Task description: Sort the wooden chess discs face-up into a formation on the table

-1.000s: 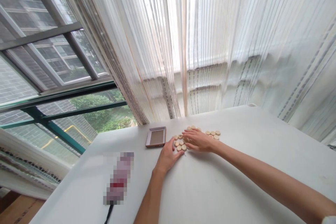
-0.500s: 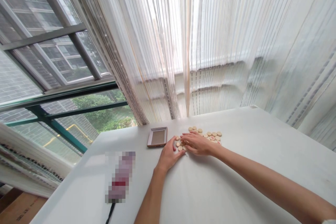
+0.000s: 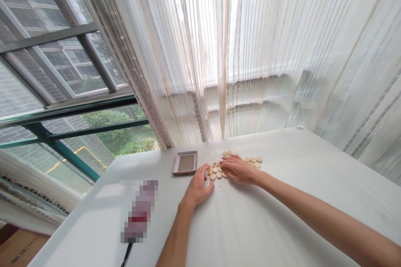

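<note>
Round wooden Chinese chess pieces (image 3: pixel 219 175) lie in a cluster on the white table between my two hands. My left hand (image 3: pixel 198 185) curves along the left side of the cluster, thumb and fingers apart, its fingertips by a piece that looks tilted. Across the right side of these pieces lies my right hand (image 3: pixel 238 170), palm down with fingers stretched out; it covers some of them, and what is beneath its fingertips is hidden. One piece (image 3: pixel 214 164) near the top shows a dark character.
An open shallow box (image 3: pixel 185 173) sits left of the pieces. More pieces (image 3: pixel 253 160) lie beyond my right wrist, and a few (image 3: pixel 227 153) behind my right hand. A pixelated object (image 3: pixel 139 212) with a black cord is at the table's left. Curtains (image 3: pixel 250 50) hang behind the table (image 3: pixel 282 150).
My right hand has shifted slightly right, away from my left hand, uncovering more pieces between them. Red-marked pieces near the right wrist are now less visible. The view has moved slightly.
</note>
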Tool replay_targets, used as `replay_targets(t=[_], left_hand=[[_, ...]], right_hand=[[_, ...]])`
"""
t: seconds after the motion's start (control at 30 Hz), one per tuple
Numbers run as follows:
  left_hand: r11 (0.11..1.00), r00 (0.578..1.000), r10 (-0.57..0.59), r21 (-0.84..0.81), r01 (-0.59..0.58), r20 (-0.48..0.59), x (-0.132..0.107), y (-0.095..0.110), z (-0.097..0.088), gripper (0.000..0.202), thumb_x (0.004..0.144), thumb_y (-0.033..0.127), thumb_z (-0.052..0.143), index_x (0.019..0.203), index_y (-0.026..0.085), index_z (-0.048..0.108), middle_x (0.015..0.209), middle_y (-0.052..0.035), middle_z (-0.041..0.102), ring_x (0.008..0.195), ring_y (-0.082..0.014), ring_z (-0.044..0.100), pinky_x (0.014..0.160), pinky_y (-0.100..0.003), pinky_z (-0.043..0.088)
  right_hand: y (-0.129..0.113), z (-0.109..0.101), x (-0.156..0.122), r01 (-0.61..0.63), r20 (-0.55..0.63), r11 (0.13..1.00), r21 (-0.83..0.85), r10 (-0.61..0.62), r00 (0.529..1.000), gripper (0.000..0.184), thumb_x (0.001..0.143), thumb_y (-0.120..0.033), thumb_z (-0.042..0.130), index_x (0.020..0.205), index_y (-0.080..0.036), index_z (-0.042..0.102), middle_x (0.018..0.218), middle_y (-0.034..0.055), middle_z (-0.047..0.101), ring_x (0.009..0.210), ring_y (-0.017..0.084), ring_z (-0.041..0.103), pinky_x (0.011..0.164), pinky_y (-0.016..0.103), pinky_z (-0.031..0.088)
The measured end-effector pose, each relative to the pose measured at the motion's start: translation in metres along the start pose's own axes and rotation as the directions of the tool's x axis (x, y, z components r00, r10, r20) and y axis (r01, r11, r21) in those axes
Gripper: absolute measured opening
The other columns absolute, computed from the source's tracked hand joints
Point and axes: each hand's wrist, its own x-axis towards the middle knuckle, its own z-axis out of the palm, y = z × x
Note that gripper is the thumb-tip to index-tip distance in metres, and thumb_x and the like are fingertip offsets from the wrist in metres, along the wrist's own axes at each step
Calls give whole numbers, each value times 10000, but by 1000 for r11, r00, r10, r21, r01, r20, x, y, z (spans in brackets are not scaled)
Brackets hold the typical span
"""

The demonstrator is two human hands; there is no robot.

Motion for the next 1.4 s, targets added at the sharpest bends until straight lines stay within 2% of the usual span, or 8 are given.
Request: replay_targets(t=[0.2, 0.33, 0.57, 0.77, 0.87, 1.13, 1.27, 1.4], left_hand=[[998, 998, -57, 2, 57, -14, 2, -1, 1, 536, 813, 208, 615, 1339, 165, 520, 1266, -122, 594, 873, -168, 619, 1003, -365, 459], [999, 999, -53, -6, 53, -12, 3, -1, 0, 477, 826, 216, 601, 1297, 162, 545, 1128, -92, 648, 822, -170, 606, 952, -356, 486], [999, 999, -39, -28, 38, -30, 4, -6, 4, 506, 791, 134, 575, 1295, 176, 565, 1315, -117, 601, 831, -170, 622, 965, -371, 488], [970, 970, -212, 94, 223, -114, 8, 0, 3, 335, 861, 162, 550, 1177, 191, 657, 1000, -87, 740, 849, -209, 682, 842, -320, 492], [961, 964, -237, 119, 251, -119, 9, 4, 4, 233, 898, 183, 545, 1075, 199, 696, 951, -80, 753, 789, -198, 685, 771, -295, 475], [969, 972, -205, 117, 219, -118, 8, 4, 6, 225, 932, 171, 501, 1058, 204, 684, 963, -71, 748, 816, -200, 685, 768, -297, 473], [984, 970, -132, 92, 153, -202, 7, 5, 10, 244, 936, 163, 468, 1097, 201, 647, 1064, -85, 706, 951, -221, 666, 879, -335, 487], [992, 962, -1, 121, 35, -274, 9, 9, 16, 277, 904, 106, 461, 1108, 202, 623, 1120, -91, 655, 1089, -242, 603, 1002, -400, 454]], right_hand=[[-2, -1, 1, -1, 7, 1000, 4, 1, 1000, 189, 932, -259, 548, 1065, -235, 681, 1222, 61, 692, 1290, 274, 524, 1083, 450, 353], [-4, -6, -3, 18, 21, 1000, -1, -18, 1000, 231, 908, -238, 552, 1107, -237, 669, 1252, 50, 680, 1297, 267, 514, 1098, 445, 342], [-3, 0, -4, -13, 9, 1000, -25, 13, 1000, 232, 919, -293, 570, 1129, -262, 663, 1272, 43, 673, 1280, 268, 528, 1108, 476, 326], [-7, 5, -6, -30, -18, 999, -30, 29, 999, 230, 940, -295, 548, 1142, -264, 654, 1262, 50, 675, 1282, 269, 528, 1118, 496, 318], [-8, 5, -5, -26, -12, 999, -32, 26, 1000, 222, 942, -304, 549, 1131, -267, 659, 1251, 49, 680, 1283, 266, 529, 1120, 495, 318], [7, -7, -14, -126, -78, 991, -38, 123, 989, 345, 982, -333, 475, 1289, -238, 601, 1350, 93, 626, 1314, 287, 511, 1093, 499, 368], [12, -19, -41, -170, -134, 985, -15, 167, 977, 315, 985, -307, 475, 1259, -258, 623, 1327, 66, 646, 1336, 285, 489, 1086, 481, 385], [9, -15, -52, -176, -146, 984, -8, 173, 974, 293, 971, -272, 504, 1222, -268, 654, 1324, 50, 650, 1332, 286, 497, 1060, 471, 413]])
